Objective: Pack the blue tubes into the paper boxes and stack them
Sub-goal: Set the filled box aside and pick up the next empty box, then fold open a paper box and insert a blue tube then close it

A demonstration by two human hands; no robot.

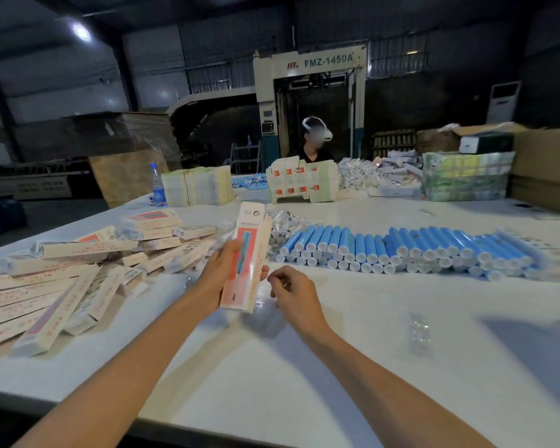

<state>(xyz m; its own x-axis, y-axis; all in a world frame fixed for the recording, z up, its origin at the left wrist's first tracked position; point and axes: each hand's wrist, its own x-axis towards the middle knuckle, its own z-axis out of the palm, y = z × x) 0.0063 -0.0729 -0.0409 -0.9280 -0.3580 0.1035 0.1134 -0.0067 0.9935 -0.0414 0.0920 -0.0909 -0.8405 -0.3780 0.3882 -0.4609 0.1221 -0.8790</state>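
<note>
Water bottle [157, 186] far left; FMZ-1450A machine [311, 88] behind.

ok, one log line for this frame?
left hand: grips box near upright | right hand: curled beside box, hold unclear | tubes: stacked on table, right | box heap: left

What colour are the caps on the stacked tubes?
White caps on the blue tubes, clearest in the head view.

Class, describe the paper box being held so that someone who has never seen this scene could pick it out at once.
On the white table, find the gap between the heap of paper boxes on the left and the rows of blue tubes on the right. Above it the left hand grips one paper box; it alone stands upright, off the table.
</note>
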